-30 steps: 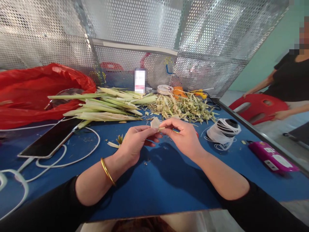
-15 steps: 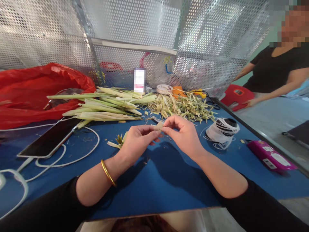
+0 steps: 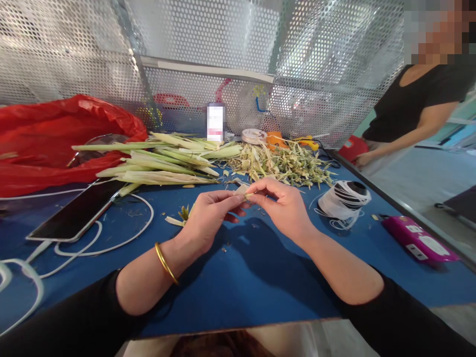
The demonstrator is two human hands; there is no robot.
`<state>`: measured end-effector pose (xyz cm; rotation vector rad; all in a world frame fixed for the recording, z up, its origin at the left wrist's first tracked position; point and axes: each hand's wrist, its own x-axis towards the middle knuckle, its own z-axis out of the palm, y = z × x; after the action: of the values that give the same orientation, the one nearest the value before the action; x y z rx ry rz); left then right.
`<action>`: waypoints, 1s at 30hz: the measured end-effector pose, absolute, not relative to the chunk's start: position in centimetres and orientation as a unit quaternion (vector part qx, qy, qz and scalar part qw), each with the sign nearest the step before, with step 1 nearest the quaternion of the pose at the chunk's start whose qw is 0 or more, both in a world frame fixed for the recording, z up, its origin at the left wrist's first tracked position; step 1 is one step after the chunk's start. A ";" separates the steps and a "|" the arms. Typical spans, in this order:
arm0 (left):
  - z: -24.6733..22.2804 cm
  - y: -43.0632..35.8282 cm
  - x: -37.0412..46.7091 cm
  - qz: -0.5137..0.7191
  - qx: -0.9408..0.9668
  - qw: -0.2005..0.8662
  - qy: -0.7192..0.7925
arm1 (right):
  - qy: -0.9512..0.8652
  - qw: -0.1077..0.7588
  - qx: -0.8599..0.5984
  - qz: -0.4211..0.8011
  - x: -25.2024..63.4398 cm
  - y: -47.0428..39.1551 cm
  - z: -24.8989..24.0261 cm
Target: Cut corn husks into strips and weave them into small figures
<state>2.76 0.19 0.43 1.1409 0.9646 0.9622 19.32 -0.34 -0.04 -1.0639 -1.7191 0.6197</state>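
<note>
Over the middle of the blue table, my left hand (image 3: 213,218) and my right hand (image 3: 284,210) meet fingertip to fingertip. Pinched between them is a small pale piece of corn husk (image 3: 241,190), partly hidden by the fingers. Both thumbs press against the forefingers. A short folded husk bundle (image 3: 174,220) lies just behind my left wrist. Beyond the hands are a pile of long green-white corn husks (image 3: 163,161) and a heap of small, knotted-looking husk pieces (image 3: 290,163). A cone of white thread (image 3: 342,198) stands to the right of my right hand.
A red plastic bag (image 3: 67,144) and a dark phone (image 3: 74,210) on a white cable are at left. Near the mesh wall stand a lit phone (image 3: 215,123) and a tape roll (image 3: 254,136). At right lie a purple packet (image 3: 418,238) and, beyond, another person (image 3: 412,104).
My fingers have shifted slightly around the husk piece, which now tilts up to the left. The other person at right has moved, and the red object there has shifted left and shows less.
</note>
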 end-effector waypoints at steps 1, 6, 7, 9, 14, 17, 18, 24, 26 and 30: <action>0.5 0.2 2.8 0.423 0.495 0.631 0.421 | -0.706 0.490 -0.438 0.264 19.3 -0.3 -0.1; 0.5 0.2 2.9 0.424 0.515 0.619 0.416 | -0.698 0.496 -0.440 0.272 19.3 -0.5 -0.1; 0.5 0.2 2.9 0.423 0.528 0.608 0.415 | -0.695 0.498 -0.444 0.269 19.3 -0.5 -0.1; 0.4 0.1 2.9 0.422 0.558 0.579 0.419 | -0.688 0.501 -0.455 0.262 19.2 -0.6 0.0; 0.4 -0.3 2.9 0.400 0.643 0.498 0.422 | -0.674 0.511 -0.473 0.246 19.2 -0.5 0.0; 0.4 -0.2 3.0 0.395 0.661 0.466 0.436 | -0.664 0.516 -0.470 0.268 19.1 -0.4 -0.1; 0.4 -0.2 3.0 0.396 0.660 0.462 0.440 | -0.664 0.514 -0.469 0.274 19.2 -0.4 -0.1; 0.4 0.2 3.0 0.411 0.610 0.526 0.427 | -0.713 0.486 -0.433 0.259 19.3 -0.5 0.1; 0.4 0.2 2.9 0.409 0.599 0.544 0.422 | -0.723 0.479 -0.434 0.245 19.3 -0.5 0.1; 0.5 0.2 2.9 0.403 0.593 0.554 0.423 | -0.725 0.473 -0.440 0.240 19.4 -0.5 0.1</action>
<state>2.86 0.17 0.47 1.4002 1.0006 0.9533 19.38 -0.45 0.13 -1.0780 -1.7736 0.5877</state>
